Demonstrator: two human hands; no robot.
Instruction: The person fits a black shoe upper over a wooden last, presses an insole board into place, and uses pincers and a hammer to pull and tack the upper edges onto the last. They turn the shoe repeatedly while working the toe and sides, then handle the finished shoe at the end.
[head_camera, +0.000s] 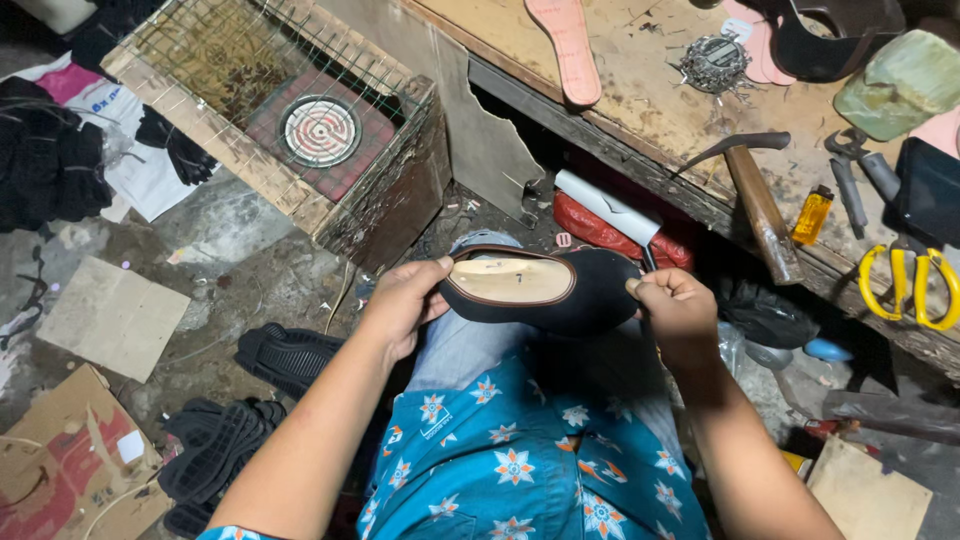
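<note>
The black shoe upper (560, 290), mounted sole-side up on a last with a tan insole (512, 280), is positioned over the person's knee. The left hand (405, 300) grips its heel end and the right hand (675, 310) grips its toe end. A hammer (755, 195), a yellow lighter (812, 214) and yellow-handled scissors (915, 285) lie on the workbench (650, 100) just beyond.

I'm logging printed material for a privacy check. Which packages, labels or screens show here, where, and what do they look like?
Cardboard box: bottom left on the floor, flattened, brown with red print and a white sticker.
White printed sheet: upper left floor, blue lettering, beside pink material.
Red plastic package: under the workbench, crumpled.
No screens are visible.
</note>
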